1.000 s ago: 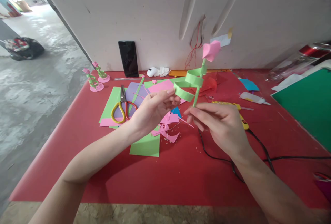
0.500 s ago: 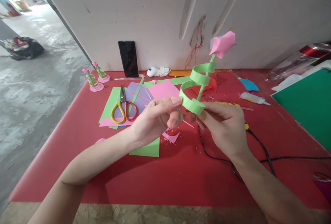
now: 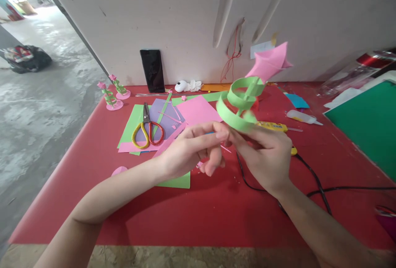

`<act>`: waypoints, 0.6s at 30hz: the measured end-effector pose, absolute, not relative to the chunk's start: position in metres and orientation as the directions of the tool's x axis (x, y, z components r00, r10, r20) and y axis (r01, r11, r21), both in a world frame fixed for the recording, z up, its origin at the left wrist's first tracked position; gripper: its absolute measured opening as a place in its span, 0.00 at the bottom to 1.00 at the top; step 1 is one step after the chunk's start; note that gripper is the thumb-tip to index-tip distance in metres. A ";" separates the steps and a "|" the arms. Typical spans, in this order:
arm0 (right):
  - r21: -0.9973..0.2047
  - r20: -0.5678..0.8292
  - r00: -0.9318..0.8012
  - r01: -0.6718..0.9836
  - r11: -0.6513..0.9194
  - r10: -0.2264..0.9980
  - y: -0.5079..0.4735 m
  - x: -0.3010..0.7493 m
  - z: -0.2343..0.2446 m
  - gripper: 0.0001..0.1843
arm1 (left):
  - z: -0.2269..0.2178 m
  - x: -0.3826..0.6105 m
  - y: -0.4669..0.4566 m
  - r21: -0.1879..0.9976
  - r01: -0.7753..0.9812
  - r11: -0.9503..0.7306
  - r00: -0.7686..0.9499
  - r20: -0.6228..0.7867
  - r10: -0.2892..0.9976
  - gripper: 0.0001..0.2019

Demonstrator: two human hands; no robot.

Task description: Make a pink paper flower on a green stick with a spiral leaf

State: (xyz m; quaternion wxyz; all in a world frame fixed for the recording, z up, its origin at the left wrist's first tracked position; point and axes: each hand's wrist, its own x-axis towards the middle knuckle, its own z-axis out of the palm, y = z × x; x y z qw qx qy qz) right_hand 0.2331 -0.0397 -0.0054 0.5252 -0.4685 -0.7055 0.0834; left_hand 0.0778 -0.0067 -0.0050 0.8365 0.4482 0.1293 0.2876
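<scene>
A paper flower is held up over the red table (image 3: 201, 214): a pink paper bloom (image 3: 269, 62) on a green stem, with a green paper strip (image 3: 237, 105) coiled round it in a spiral. My right hand (image 3: 267, 154) is closed round the bottom of the stem. My left hand (image 3: 193, 150) pinches the lower end of the green spiral beside it, fingertips touching the right hand. The flower leans away to the right.
Coloured paper sheets (image 3: 198, 109) and scraps lie behind the hands, with yellow-and-red scissors (image 3: 147, 130) on them. Two finished small flowers (image 3: 113, 92) stand far left. A phone (image 3: 152, 70) leans on the wall. A glue bottle (image 3: 301, 116), a black cable (image 3: 312, 189) and a green board (image 3: 368, 123) are at the right.
The flower has come nearer and tilted further right, its bloom now larger in view. My left hand has slid in from the spiral's side to meet the right hand at the stem's base.
</scene>
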 end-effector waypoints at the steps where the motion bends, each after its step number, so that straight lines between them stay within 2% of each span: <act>1: -0.623 0.653 -0.007 0.563 0.543 0.757 -0.040 0.233 -0.005 0.13 | -0.006 0.078 -0.006 0.855 -0.325 0.404 0.795 0.016 0.606 0.08; 3: -0.663 0.619 -0.002 0.534 0.524 0.785 -0.040 0.233 -0.004 0.14 | -0.007 0.078 -0.006 0.901 -0.264 0.343 0.786 -0.005 0.619 0.08; 6: -0.716 0.560 -0.005 0.500 0.487 0.828 -0.041 0.233 -0.002 0.15 | -0.007 0.077 -0.004 0.921 -0.280 0.270 0.724 0.018 0.690 0.08; 9: -0.761 0.517 -0.005 0.455 0.463 0.856 -0.043 0.234 -0.001 0.13 | -0.008 0.078 -0.001 0.914 -0.371 0.165 0.551 0.074 0.832 0.12; 13: -0.816 0.465 -0.031 0.374 0.441 0.885 -0.043 0.233 -0.002 0.12 | -0.008 0.081 0.005 0.876 -0.482 0.013 0.352 0.180 0.919 0.06; 18: -0.808 0.445 -0.085 0.391 0.441 0.891 -0.043 0.231 -0.002 0.12 | -0.007 0.083 0.009 0.856 -0.515 0.051 0.400 0.187 0.897 0.14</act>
